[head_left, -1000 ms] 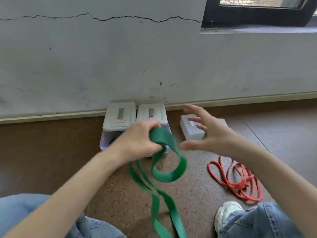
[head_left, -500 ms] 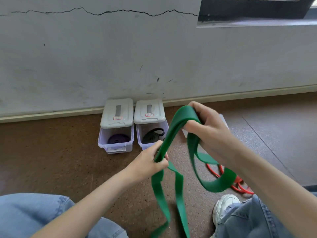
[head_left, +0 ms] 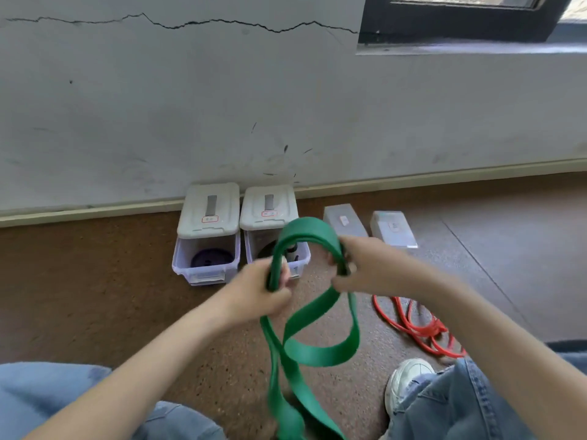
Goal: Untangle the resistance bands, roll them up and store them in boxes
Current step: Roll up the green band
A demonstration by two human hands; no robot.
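A person seated on a brown speckled floor grips a wide green resistance band with both hands, held up in front of the knees. The left hand is curled tight around two layers of the band, and the right hand pinches the same strap just beside it, so that a short doubled arch of green stands between the two fists. Below the hands the band drops in a twisted loop and trails down toward the lower edge of the view, between the person's jean-clad legs.

Against the base of a grey cracked wall sit two small clear storage boxes side by side, each with a white lid tilted back on top. The left box holds a rolled purple band; the right box, partly hidden behind the green strap, holds something dark that cannot be made out clearly. To their right, two pale flat box-like pieces lie on the floor, near each other but apart.

A thin red band lies in a loose tangle on the floor under the right forearm, close to a white sneaker. A dark-framed window shows at the upper right. Both hands are slightly blurred.
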